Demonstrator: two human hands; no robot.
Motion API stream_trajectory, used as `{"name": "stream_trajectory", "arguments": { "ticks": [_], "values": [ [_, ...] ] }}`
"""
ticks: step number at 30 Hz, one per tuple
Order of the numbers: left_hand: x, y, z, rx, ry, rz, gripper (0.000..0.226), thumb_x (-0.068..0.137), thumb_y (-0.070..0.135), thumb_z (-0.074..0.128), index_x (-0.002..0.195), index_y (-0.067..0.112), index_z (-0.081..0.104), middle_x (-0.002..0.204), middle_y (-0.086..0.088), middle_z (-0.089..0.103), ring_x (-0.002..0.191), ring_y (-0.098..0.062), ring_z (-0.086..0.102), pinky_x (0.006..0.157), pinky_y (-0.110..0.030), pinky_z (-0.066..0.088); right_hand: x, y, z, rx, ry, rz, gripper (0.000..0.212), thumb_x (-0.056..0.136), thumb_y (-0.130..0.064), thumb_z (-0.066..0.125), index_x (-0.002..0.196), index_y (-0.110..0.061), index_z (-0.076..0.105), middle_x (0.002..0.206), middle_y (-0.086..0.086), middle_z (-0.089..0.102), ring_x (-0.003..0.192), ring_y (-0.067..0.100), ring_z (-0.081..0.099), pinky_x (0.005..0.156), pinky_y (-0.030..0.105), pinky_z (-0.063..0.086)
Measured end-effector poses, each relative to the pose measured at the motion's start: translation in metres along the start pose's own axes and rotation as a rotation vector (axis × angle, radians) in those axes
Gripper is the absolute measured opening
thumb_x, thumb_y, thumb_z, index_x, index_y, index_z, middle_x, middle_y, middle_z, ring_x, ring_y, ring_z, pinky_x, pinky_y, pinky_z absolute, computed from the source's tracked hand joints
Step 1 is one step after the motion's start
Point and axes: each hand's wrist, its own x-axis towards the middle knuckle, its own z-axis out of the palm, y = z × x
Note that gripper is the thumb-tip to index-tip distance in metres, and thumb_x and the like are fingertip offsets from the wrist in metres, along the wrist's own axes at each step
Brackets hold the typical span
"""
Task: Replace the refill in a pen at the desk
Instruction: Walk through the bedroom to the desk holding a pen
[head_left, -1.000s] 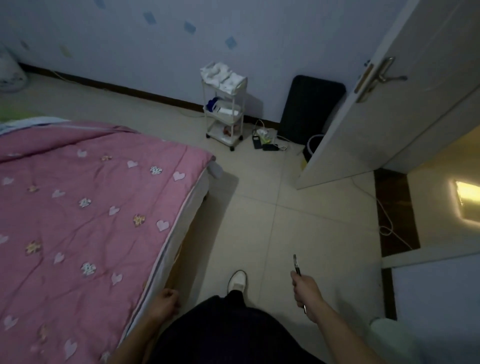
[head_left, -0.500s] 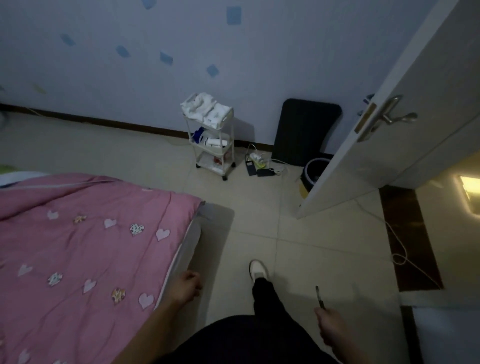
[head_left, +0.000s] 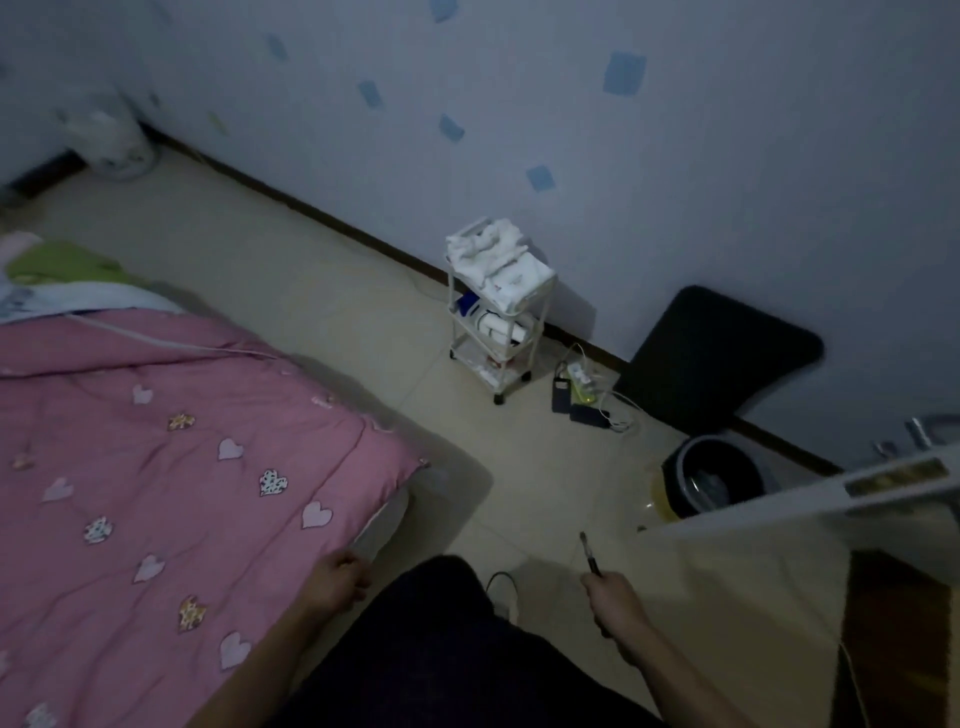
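- Your right hand (head_left: 615, 605) had its fingers clamped on the pen (head_left: 590, 556), tip pointing up and away, near right.
- Your left hand (head_left: 335, 577) rested loosely curled at the bed (head_left: 156, 467) edge; I could not tell whether it gripped anything.
- No table showed, so the refill swap looked unstarted; in this dim light a loose grip could drop the pen.
- Farther off, the door (head_left: 779, 519) edge, bin (head_left: 717, 483), floor cables (head_left: 587, 395) and cart (head_left: 498, 312) crowded your path and could trip you.

The right hand (head_left: 615, 605) is closed around a dark pen (head_left: 591, 555) whose tip points up and away over the tiled floor (head_left: 322, 291). The left hand (head_left: 335, 579), curled, rests at the corner of the bed's pink quilt (head_left: 156, 441). A white trolley (head_left: 496, 312) stands against the wall (head_left: 519, 104).
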Motion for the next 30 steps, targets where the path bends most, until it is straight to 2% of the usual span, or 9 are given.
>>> {"name": "stream_trajectory", "arguments": {
  "ticks": [4, 10, 13, 18, 21, 23, 26, 28, 30],
  "values": [
    [0.026, 0.024, 0.001, -0.122, 0.05, -0.075, 0.018, 0.096, 0.008, 0.048, 0.085, 0.003, 0.061, 0.073, -0.014, 0.061, 0.057, -0.02, 0.05, 0.054, -0.027, 0.04, 0.041, -0.082, -0.014, -0.06, -0.053, -0.055, 0.027, 0.093, -0.018, 0.048, 0.066, -0.019, 0.047, 0.057, 0.002, 0.043, 0.047, 0.016, 0.038, 0.048, 0.025, 0.023],
    [0.088, 0.063, -0.003, -0.258, 0.07, -0.206, 0.016, 0.095, 0.007, 0.049, 0.087, 0.0, 0.061, 0.07, -0.016, 0.06, 0.048, -0.018, 0.047, 0.047, -0.021, 0.035, 0.109, -0.198, -0.023, -0.164, -0.111, -0.129, 0.024, 0.092, -0.018, 0.05, 0.069, -0.019, 0.041, 0.058, 0.001, 0.039, 0.049, 0.016, 0.035, 0.05, 0.027, 0.023],
    [0.126, 0.101, -0.018, -0.354, 0.12, -0.205, 0.014, 0.093, 0.008, 0.053, 0.088, -0.001, 0.062, 0.071, -0.017, 0.063, 0.05, -0.02, 0.05, 0.049, -0.023, 0.039, 0.144, -0.251, -0.029, -0.227, -0.104, -0.113, 0.025, 0.094, -0.019, 0.05, 0.071, -0.018, 0.041, 0.058, 0.003, 0.038, 0.049, 0.016, 0.036, 0.049, 0.027, 0.024],
    [0.19, 0.181, -0.065, -0.426, 0.15, -0.191, 0.014, 0.096, 0.015, 0.053, 0.093, 0.006, 0.063, 0.079, -0.016, 0.067, 0.058, -0.023, 0.057, 0.053, -0.025, 0.045, 0.194, -0.331, -0.043, -0.254, -0.119, 0.076, 0.029, 0.099, -0.022, 0.047, 0.071, -0.018, 0.039, 0.055, 0.001, 0.032, 0.043, 0.015, 0.028, 0.045, 0.024, 0.021],
    [0.235, 0.232, -0.096, -0.422, 0.171, -0.157, 0.016, 0.096, 0.01, 0.048, 0.088, 0.005, 0.061, 0.074, -0.014, 0.064, 0.056, -0.022, 0.055, 0.051, -0.023, 0.041, 0.223, -0.385, -0.052, -0.243, -0.097, 0.077, 0.042, 0.1, -0.028, 0.05, 0.063, -0.018, 0.033, 0.05, 0.001, 0.028, 0.04, 0.015, 0.024, 0.044, 0.022, 0.018],
    [0.256, 0.264, -0.114, -0.417, 0.189, -0.133, 0.017, 0.095, 0.006, 0.045, 0.087, 0.004, 0.06, 0.074, -0.014, 0.062, 0.056, -0.022, 0.054, 0.049, -0.023, 0.04, 0.24, -0.418, -0.054, -0.269, -0.102, 0.03, 0.042, 0.1, -0.022, 0.05, 0.062, -0.019, 0.033, 0.049, 0.001, 0.027, 0.039, 0.014, 0.023, 0.044, 0.021, 0.018],
    [0.284, 0.303, -0.136, -0.443, 0.223, -0.109, 0.017, 0.094, 0.004, 0.045, 0.085, 0.002, 0.06, 0.074, -0.015, 0.062, 0.056, -0.021, 0.054, 0.05, -0.023, 0.04, 0.261, -0.467, -0.049, -0.377, -0.123, -0.082, 0.039, 0.099, -0.015, 0.05, 0.06, -0.014, 0.046, 0.054, 0.007, 0.035, 0.042, 0.016, 0.032, 0.045, 0.024, 0.023],
    [0.3, 0.324, -0.149, -0.482, 0.24, -0.102, 0.02, 0.094, 0.002, 0.043, 0.083, 0.005, 0.06, 0.072, -0.014, 0.061, 0.054, -0.02, 0.052, 0.05, -0.022, 0.036, 0.278, -0.5, -0.043, -0.431, -0.148, -0.13, 0.027, 0.099, -0.011, 0.049, 0.079, 0.0, 0.062, 0.067, 0.01, 0.048, 0.053, 0.022, 0.045, 0.052, 0.03, 0.034],
    [0.315, 0.34, -0.161, -0.5, 0.257, -0.097, 0.023, 0.094, 0.001, 0.041, 0.08, 0.008, 0.058, 0.069, -0.013, 0.058, 0.052, -0.018, 0.049, 0.048, -0.02, 0.033, 0.294, -0.536, -0.035, -0.424, -0.117, -0.115, 0.019, 0.098, -0.014, 0.053, 0.084, -0.005, 0.063, 0.068, 0.007, 0.056, 0.056, 0.019, 0.051, 0.053, 0.029, 0.042]
  ]
}}
